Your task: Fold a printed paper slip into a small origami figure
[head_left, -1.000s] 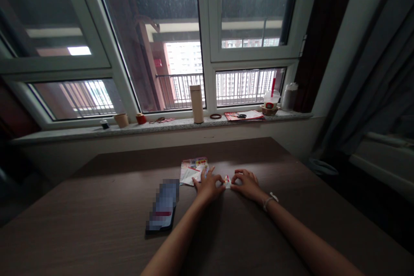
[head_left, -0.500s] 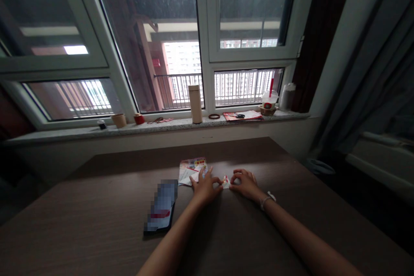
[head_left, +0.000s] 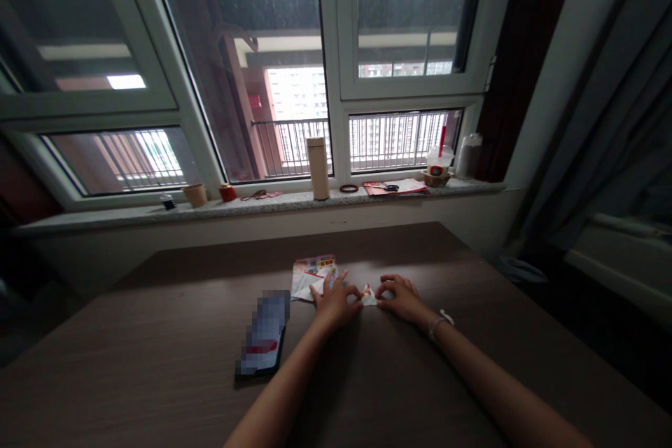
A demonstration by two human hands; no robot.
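A small folded paper triangle (head_left: 369, 296), white with red print, lies on the dark wood-grain table (head_left: 157, 378). My left hand (head_left: 334, 302) presses on the table and pinches the paper's left corner between its fingertips. My right hand (head_left: 402, 297), with a white bracelet (head_left: 439, 325) at the wrist, holds the right corner the same way. Just beyond my left hand lies a printed red-and-white paper sheet (head_left: 313, 277), partly folded. Left of that hand is a phone (head_left: 262, 332), its surface pixelated.
A stone window sill (head_left: 294, 204) runs beyond the table's far edge. It holds a beige flask (head_left: 318, 168), a cup with a red straw (head_left: 439, 161), scissors on red papers (head_left: 391, 187), and several small items. Dark curtains hang at the right.
The view has levelled slightly. Both hands remain at the folded paper, their fingers shifting only a little on its corners.
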